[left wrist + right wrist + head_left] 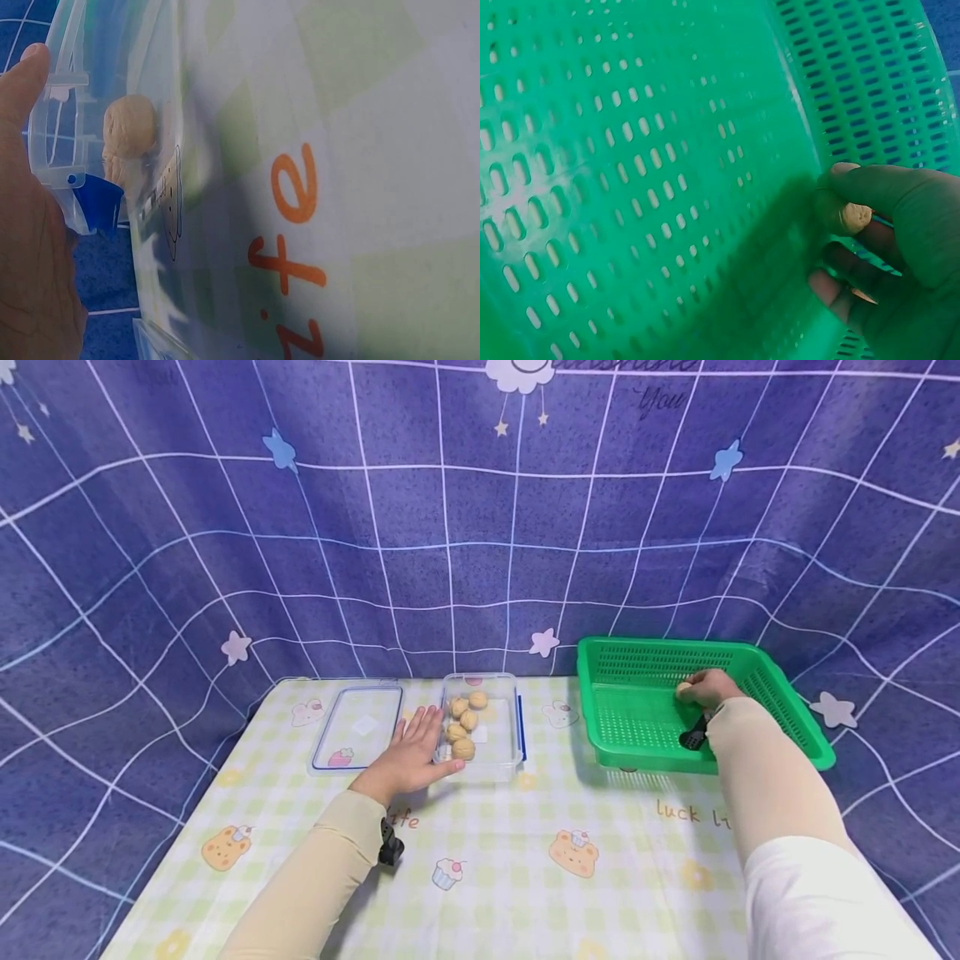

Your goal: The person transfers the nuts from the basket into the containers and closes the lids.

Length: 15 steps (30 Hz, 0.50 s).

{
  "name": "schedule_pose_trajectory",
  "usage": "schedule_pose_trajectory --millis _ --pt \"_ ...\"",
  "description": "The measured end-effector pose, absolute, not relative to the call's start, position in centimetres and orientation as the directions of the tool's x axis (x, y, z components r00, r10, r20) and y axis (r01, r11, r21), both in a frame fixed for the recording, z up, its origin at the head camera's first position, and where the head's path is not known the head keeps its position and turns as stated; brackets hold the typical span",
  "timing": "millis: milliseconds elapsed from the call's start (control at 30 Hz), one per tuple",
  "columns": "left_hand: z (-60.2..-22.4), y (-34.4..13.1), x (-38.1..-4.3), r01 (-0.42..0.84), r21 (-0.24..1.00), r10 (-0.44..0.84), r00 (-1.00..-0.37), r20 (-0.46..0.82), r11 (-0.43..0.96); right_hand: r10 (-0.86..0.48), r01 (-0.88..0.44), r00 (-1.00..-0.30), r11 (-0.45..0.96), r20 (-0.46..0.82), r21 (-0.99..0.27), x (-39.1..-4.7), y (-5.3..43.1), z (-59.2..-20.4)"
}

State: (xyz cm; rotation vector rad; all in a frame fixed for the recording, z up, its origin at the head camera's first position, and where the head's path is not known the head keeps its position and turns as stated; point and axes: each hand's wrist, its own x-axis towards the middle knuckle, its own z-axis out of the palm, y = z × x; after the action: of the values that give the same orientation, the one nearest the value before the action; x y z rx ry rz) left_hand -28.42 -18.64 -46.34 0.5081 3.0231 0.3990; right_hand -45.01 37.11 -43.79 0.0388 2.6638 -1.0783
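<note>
My right hand (712, 687) is inside the green basket (592, 727), pinching a walnut (683, 690) between thumb and fingers. In the right wrist view, part of this walnut (857, 217) shows behind the thumb, and the rest is hidden by the hand. My left hand (411, 762) rests against the left side of a clear plastic container (498, 768), fingers straight and thumb along the front rim. Several walnuts (463, 749) lie inside the container, mostly in its left half. From the left wrist, one walnut (130, 126) is visible through the container wall.
Left of the container, a clear lid (358, 727) with a blue seal lies flat. A blue clip (522, 727) hangs on the container's right side. The checkered tablecloth (510, 893) spreads in front, and a dark blue curtain (480, 568) hangs behind the table.
</note>
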Motion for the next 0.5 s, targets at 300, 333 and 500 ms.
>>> schedule_pose_trajectory --millis 300,333,500 --pt "-46.2 -18.6 -28.2 0.311 0.261 0.326 -0.945 -0.016 0.914 -0.169 0.033 -0.947 0.795 -0.274 -0.606 -45.5 35.4 -43.1" --pt "-46.1 -18.6 -28.2 0.311 0.268 0.327 -0.945 -0.018 0.912 -0.176 0.035 -0.94 0.802 -0.291 -0.596 -45.6 35.1 -43.1" --pt "-46.0 -18.6 -28.1 0.308 0.276 0.327 -0.945 -0.023 0.91 -0.217 0.025 -0.912 0.819 -0.348 -0.574 -45.5 34.2 -42.7"
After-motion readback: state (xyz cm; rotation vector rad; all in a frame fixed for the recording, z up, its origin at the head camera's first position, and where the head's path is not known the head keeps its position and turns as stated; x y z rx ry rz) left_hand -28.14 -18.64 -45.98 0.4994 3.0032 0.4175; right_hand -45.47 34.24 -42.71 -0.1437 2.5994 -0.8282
